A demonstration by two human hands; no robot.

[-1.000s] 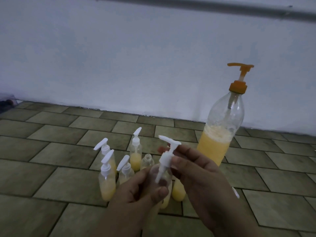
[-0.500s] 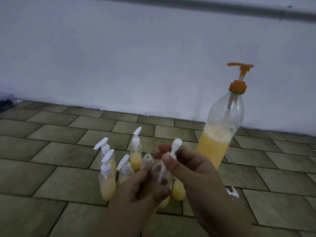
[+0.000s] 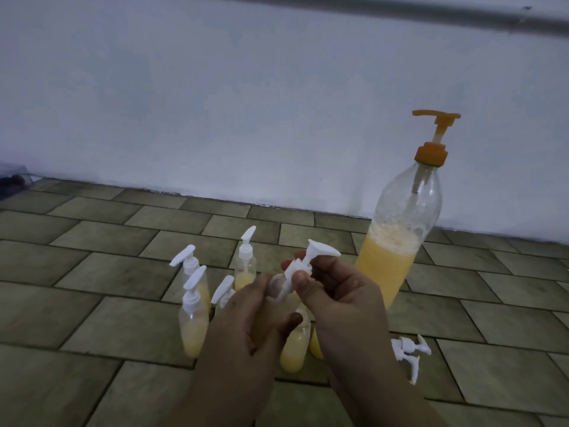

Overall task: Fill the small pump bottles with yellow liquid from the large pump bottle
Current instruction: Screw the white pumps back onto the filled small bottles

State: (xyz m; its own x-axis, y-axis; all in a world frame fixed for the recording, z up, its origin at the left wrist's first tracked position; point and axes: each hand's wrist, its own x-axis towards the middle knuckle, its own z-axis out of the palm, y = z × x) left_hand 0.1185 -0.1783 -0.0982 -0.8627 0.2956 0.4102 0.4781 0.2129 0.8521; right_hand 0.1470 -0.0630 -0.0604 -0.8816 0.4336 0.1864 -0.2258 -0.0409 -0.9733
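Observation:
My left hand (image 3: 246,322) grips a small clear bottle (image 3: 275,286) whose body is mostly hidden behind the fingers. My right hand (image 3: 338,291) pinches a white pump top (image 3: 303,266), its stem slanting down into the bottle's mouth. The large pump bottle (image 3: 400,241), with an orange pump and about half full of yellow liquid, stands upright to the right behind my hands. Several small pump bottles (image 3: 194,318) holding yellow liquid stand on the floor left of and behind my hands.
Loose white pump tops (image 3: 411,354) lie on the tiled floor (image 3: 92,272) at the right of my right wrist. Two small yellow-filled bottles (image 3: 294,349) without tops stand below my hands. A white wall rises behind everything.
The white pump top has turned in my right hand's fingers, its nozzle swinging round to point right. Both hands stay at the small bottle. More loose pump tops show by my right wrist.

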